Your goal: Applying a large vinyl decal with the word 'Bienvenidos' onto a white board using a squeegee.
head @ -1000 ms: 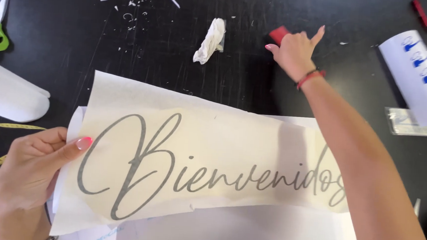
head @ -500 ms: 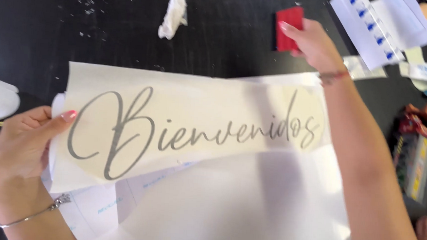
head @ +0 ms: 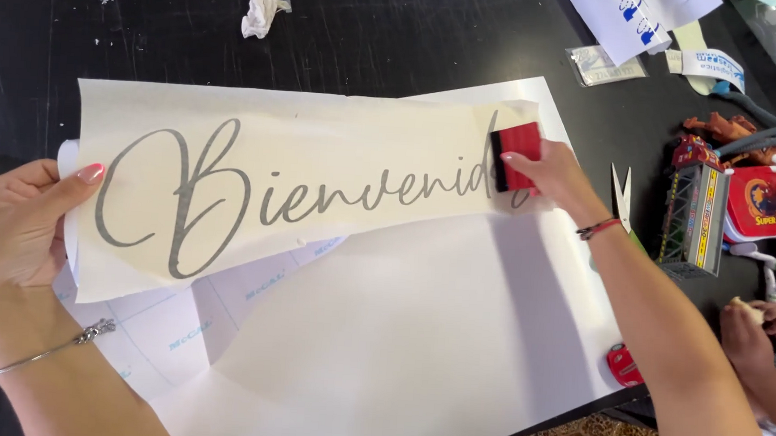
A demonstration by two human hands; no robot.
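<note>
The right hand [head: 557, 174] and its red squeegee [head: 517, 156] cover the last letters of the grey script on the cream transfer sheet [head: 321, 142]. Under the left hand's fingers [head: 85, 175] the sheet's left edge is hidden. Another person's hands [head: 763, 326] are cut off at the right edge.

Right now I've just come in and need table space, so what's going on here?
A person is working on a long cream sheet with grey script lettering, spread over white backing paper on a black table. The left hand pinches the sheet's left end, while the right hand presses a red squeegee onto its right end. Toys lie at the right, where another person's hands show.
</note>
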